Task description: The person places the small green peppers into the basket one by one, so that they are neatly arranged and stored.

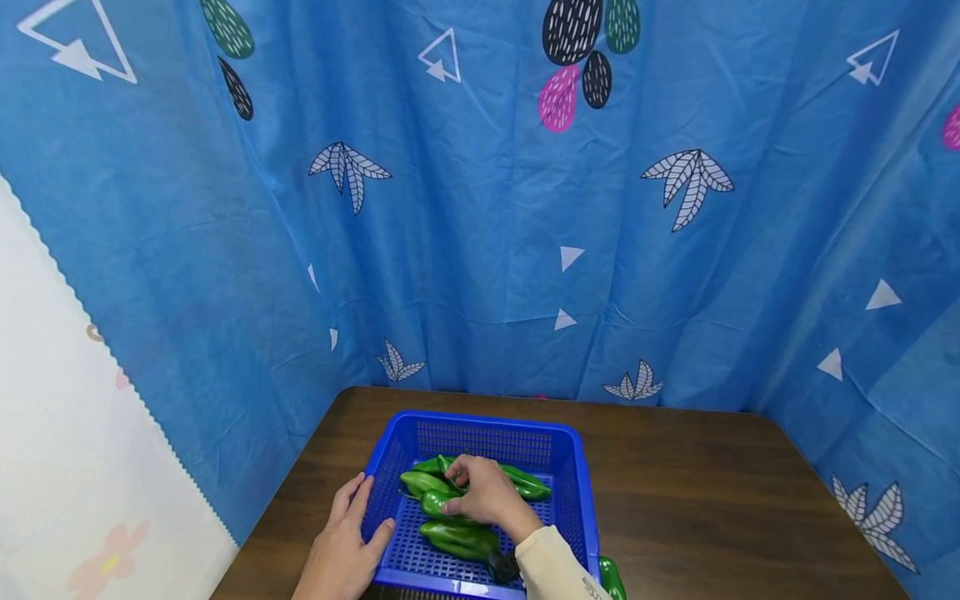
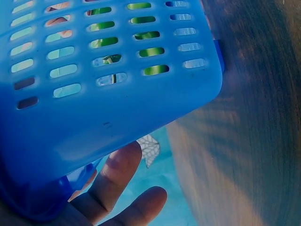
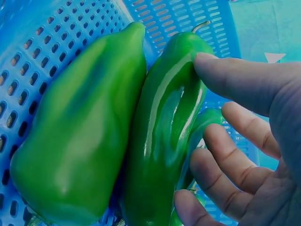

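A blue plastic basket [image 1: 573, 450] holds several green peppers. My left hand [image 1: 345, 542] grips its left rim, with the thumb over the rim and the fingers along the outside. The left wrist view shows the slotted basket wall [image 2: 113, 125] and two fingers [image 2: 117, 172] beyond its edge. Over the peppers inside the basket is my right hand [image 1: 483, 496]. Its thumb [image 3: 235, 75] touches the top of a glossy green pepper [image 3: 162, 122], and the other fingers are spread loosely at that pepper's side. A broader green pepper [image 3: 82, 136] lies beside it.
The basket stands on a dark brown wooden table [image 1: 690, 492]. Another green pepper [image 1: 611, 577] lies outside, close to the basket's right wall. A blue patterned curtain [image 1: 480, 233] hangs behind the table, and a white cloth [image 1: 75, 417] hangs at the left.
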Demonstrator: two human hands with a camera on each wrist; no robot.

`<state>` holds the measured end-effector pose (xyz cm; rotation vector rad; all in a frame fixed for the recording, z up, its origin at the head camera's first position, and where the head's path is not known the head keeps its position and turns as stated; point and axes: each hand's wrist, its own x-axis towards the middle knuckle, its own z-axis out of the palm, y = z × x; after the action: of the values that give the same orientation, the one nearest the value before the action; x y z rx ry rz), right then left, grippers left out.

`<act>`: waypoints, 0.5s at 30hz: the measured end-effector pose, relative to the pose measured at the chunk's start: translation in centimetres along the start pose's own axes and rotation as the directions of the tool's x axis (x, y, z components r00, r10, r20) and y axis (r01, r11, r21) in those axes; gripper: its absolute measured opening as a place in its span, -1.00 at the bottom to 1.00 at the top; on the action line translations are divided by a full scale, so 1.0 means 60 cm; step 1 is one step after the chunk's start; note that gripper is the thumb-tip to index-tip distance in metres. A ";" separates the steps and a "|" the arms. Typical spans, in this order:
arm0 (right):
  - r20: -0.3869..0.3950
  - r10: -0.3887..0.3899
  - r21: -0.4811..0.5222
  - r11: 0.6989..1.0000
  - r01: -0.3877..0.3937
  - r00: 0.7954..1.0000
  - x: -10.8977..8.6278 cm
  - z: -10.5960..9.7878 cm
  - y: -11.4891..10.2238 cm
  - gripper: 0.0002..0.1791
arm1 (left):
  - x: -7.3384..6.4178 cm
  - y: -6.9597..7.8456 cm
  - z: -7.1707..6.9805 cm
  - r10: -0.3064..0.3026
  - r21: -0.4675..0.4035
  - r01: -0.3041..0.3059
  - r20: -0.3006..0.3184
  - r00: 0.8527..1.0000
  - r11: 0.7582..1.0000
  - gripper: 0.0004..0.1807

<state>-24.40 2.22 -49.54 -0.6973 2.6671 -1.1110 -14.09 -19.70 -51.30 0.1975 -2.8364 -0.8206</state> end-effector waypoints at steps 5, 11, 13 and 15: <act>-0.009 -0.005 0.004 1.000 0.006 1.000 -0.002 -0.001 -0.001 -0.56 | -0.001 0.000 -0.001 -0.010 0.003 0.010 0.004 1.000 1.000 -0.17; -0.046 -0.021 0.072 0.997 0.024 0.999 -0.005 -0.003 0.002 -0.62 | -0.002 0.002 -0.001 -0.003 0.008 0.003 -0.002 1.000 1.000 -0.17; -0.054 -0.029 0.093 0.995 0.034 0.998 -0.005 -0.004 0.003 -0.64 | -0.002 0.002 -0.002 0.000 0.006 0.000 -0.003 1.000 1.000 -0.17; -0.065 -0.041 0.103 0.994 0.048 0.997 -0.005 -0.006 0.003 -0.66 | -0.001 0.003 -0.002 0.001 0.005 -0.001 -0.006 1.000 1.000 -0.17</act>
<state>-24.33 2.68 -49.43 -0.7176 2.6341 -1.2945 -14.00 -19.61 -51.13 0.1991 -2.8331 -0.8109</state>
